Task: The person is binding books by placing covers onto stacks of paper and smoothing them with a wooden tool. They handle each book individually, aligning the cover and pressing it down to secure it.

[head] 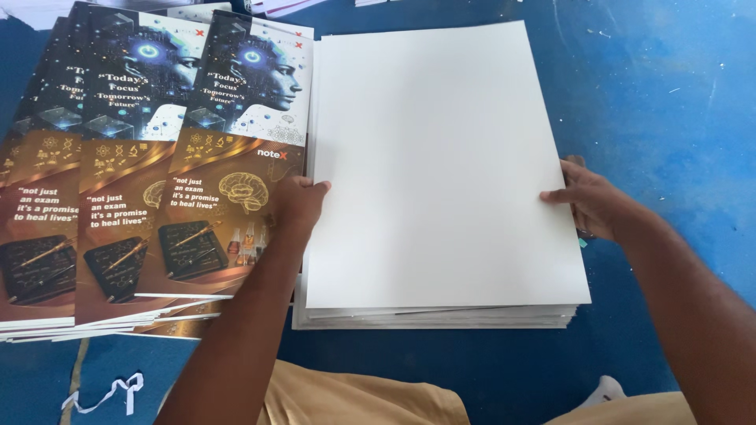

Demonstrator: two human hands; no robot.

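Fingers of left hand (pixel 298 203) and right hand (pixel 592 203) curled over opposite edges of top white sheet (pixel 441 157) on white stack (pixel 441 319), beside fanned printed covers (pixel 150 181) on blue floor (pixel 669 94); sheet not lifted.

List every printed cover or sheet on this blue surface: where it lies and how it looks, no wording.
Printed covers: fanned overlapping stacks at left; rectangular, dark blue top with a robotic face, gold-brown lower half.
White sheet stack: centre, blank, rectangular; left hand and right hand grip its side edges.
Paper scrap: white strip, lower left.
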